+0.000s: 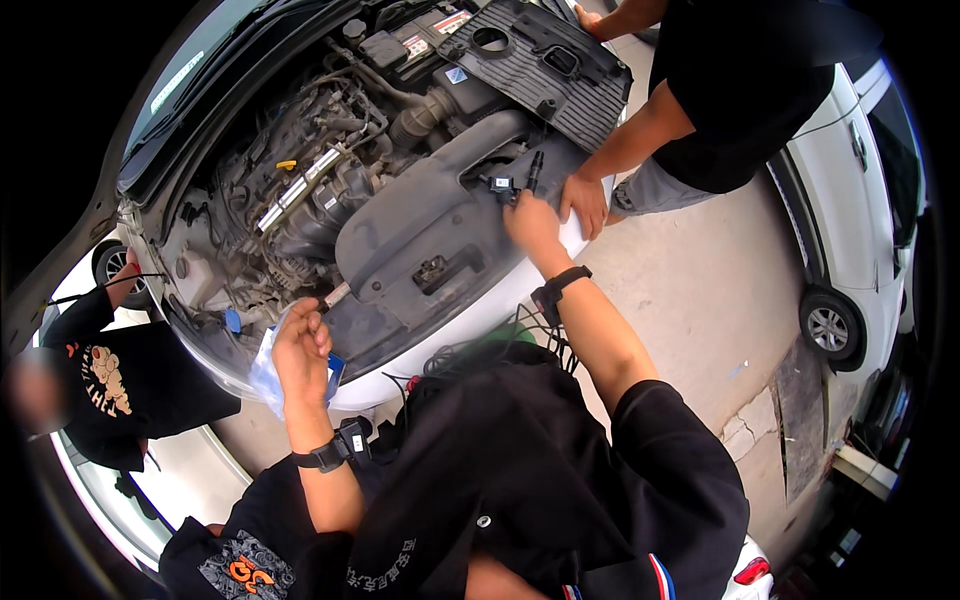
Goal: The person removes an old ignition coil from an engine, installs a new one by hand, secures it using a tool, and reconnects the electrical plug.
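Note:
At the front edge of the engine bay, my right hand (535,228) is closed on a black ignition coil (503,186) with a white label. A dark stem (536,172) stands up beside the fingertips; whether it belongs to the same coil is unclear. My left hand (302,350) is raised over the front left of the bay, fingers curled. Its fingertips pinch a short slim part (336,296), pale and reddish at the far end, too small to name. Behind that hand lie a clear plastic bag (264,372) and a blue packet (334,372).
The engine (310,150) is exposed behind the grey plastic intake housing (430,215). A co-worker's hand (586,203) rests on the right fender, near a ribbed black engine cover (545,65). Another person (110,380) stands at the left. Cables (520,335) hang by the bumper.

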### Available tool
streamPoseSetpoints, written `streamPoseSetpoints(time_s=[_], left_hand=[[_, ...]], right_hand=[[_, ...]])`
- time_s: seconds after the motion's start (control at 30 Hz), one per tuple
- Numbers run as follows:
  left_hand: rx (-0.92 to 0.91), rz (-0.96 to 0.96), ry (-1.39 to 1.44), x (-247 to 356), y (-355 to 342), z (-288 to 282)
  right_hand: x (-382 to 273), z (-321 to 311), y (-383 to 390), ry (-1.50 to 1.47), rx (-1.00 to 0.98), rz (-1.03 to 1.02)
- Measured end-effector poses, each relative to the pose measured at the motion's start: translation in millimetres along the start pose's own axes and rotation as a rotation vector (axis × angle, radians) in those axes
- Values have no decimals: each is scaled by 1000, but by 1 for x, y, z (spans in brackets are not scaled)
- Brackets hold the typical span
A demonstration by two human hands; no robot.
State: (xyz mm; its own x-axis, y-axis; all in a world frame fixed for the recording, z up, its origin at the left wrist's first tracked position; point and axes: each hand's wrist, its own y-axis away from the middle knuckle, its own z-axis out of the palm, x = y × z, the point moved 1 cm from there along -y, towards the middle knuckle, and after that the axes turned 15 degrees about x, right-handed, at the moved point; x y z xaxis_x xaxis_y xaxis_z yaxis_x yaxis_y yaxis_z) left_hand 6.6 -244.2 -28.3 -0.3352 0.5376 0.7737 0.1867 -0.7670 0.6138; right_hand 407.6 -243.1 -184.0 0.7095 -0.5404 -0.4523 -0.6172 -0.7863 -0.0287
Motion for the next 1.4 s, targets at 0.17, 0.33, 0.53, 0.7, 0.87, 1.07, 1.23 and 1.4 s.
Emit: streamPoseSetpoints(time_s=[0.17, 0.33, 0.53, 0.7, 0.87, 1.07, 1.23, 1.4], left_hand=[[2, 25, 5, 10, 9, -5], [44, 43, 21, 6, 11, -34], [95, 9, 22, -5, 9, -52], [105, 35, 3, 5, 9, -49], [-80, 127, -186, 27, 14, -7], [-464, 425, -207, 75, 39, 64], [-394, 525, -296, 108, 46, 78], [-402, 452, -178, 149, 47, 78]], right_hand=[[-7, 66, 2, 218, -227, -149], [-3, 81, 6, 193, -218, 64], [25, 84, -7, -176, -181, 37], [-55, -37, 10, -1114, -621, 515], [-111, -109, 43, -1488, -985, 233], [-179, -143, 63, -1498, -1182, -49], [-215, -151, 68, -1369, -1184, -153], [-256, -175, 61, -1315, -1157, -179]])
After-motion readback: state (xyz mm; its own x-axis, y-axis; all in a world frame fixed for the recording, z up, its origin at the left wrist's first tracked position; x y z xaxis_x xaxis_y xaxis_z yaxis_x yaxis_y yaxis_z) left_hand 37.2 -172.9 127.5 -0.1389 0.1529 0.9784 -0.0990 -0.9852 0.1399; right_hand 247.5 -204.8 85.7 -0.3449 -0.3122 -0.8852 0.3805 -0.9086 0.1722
